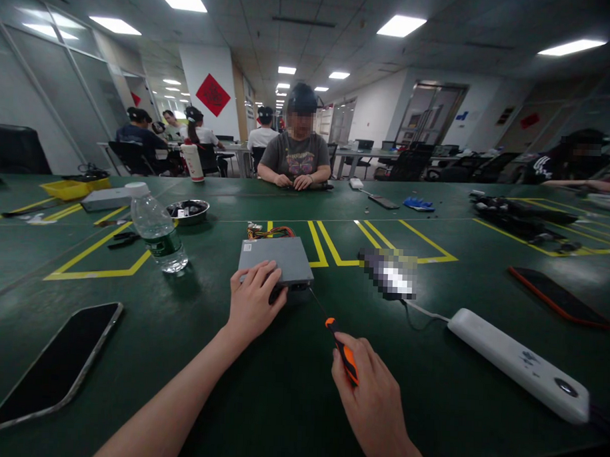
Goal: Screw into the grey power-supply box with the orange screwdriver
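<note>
A grey computer power supply [284, 252] lies flat on the green table, with bundled coloured cables [272, 233] at its far side. My left hand [255, 297] grips its near left edge, fingers over the top cover and thumb low on the near side. In my right hand [372, 391] is an orange and black screwdriver [348, 358], held by its handle. Its thin shaft slants up and left to the supply's near right corner. Whether the tip touches the supply or a screw is too small to tell.
Left of the supply stand a water bottle [159, 233] and a metal bowl [188, 211] with small dark parts. A phone [57, 363] lies at near left. On the right are a white power bank [520, 366] and an orange-edged phone [557, 296]. A person [298, 151] sits opposite.
</note>
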A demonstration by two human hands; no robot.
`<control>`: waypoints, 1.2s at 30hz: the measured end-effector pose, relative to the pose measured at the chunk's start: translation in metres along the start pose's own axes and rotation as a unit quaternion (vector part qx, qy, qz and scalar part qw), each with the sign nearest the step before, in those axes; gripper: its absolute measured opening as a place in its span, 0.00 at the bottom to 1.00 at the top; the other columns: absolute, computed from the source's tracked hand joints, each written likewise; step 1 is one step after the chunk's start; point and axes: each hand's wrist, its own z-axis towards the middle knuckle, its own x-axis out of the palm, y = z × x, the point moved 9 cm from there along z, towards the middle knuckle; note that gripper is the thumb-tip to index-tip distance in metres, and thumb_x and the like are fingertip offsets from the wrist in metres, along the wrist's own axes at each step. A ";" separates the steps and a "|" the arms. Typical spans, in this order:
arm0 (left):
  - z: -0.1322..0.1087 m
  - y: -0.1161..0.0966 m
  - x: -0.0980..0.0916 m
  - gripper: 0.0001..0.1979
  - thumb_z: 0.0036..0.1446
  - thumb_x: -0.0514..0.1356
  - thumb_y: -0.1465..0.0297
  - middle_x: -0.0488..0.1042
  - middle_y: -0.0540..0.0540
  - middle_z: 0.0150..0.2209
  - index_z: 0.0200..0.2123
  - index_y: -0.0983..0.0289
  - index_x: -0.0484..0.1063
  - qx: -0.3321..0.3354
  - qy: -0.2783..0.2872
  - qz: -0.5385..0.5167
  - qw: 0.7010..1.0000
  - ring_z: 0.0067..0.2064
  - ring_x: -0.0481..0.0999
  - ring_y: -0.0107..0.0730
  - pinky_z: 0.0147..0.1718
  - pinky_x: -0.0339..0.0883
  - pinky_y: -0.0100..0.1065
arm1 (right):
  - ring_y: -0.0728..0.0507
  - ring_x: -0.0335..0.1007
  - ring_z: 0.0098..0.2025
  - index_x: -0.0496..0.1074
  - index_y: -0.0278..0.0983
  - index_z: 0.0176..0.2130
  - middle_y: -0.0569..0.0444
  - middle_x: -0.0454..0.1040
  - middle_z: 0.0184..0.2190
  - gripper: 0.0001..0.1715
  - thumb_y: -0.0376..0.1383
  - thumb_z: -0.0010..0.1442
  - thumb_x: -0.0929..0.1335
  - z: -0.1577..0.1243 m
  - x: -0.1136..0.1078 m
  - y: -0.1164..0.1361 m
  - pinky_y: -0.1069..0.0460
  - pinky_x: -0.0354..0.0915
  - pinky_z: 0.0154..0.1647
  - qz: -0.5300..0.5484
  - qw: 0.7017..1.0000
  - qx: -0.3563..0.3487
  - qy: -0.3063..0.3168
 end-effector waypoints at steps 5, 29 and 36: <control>0.000 -0.001 0.000 0.13 0.57 0.53 0.64 0.70 0.55 0.51 0.46 0.58 0.67 0.000 -0.001 0.003 1.000 0.55 0.65 0.41 0.51 0.50 0.47 | 0.44 0.69 0.27 0.64 0.35 0.44 0.50 0.69 0.31 0.13 0.33 0.65 0.54 0.002 -0.001 0.004 0.49 0.69 0.25 -0.003 1.000 -0.014 -0.005; 0.000 -0.001 -0.005 0.13 0.56 0.55 0.65 0.71 0.55 0.51 0.45 0.57 0.69 0.014 -0.016 -0.006 1.000 0.53 0.67 0.42 0.49 0.52 0.47 | 0.46 0.70 0.28 0.68 0.30 0.41 0.39 0.73 0.44 0.14 0.38 0.63 0.61 0.007 -0.010 0.050 0.51 0.65 0.27 0.061 0.901 -0.420 0.093; 0.000 0.000 -0.002 0.12 0.57 0.54 0.65 0.70 0.55 0.51 0.44 0.58 0.68 0.005 -0.008 0.004 1.000 0.54 0.67 0.41 0.50 0.51 0.46 | 0.46 0.72 0.30 0.68 0.35 0.38 0.43 0.74 0.38 0.23 0.49 0.64 0.57 0.011 0.002 0.040 0.53 0.66 0.27 0.119 0.892 -0.428 0.082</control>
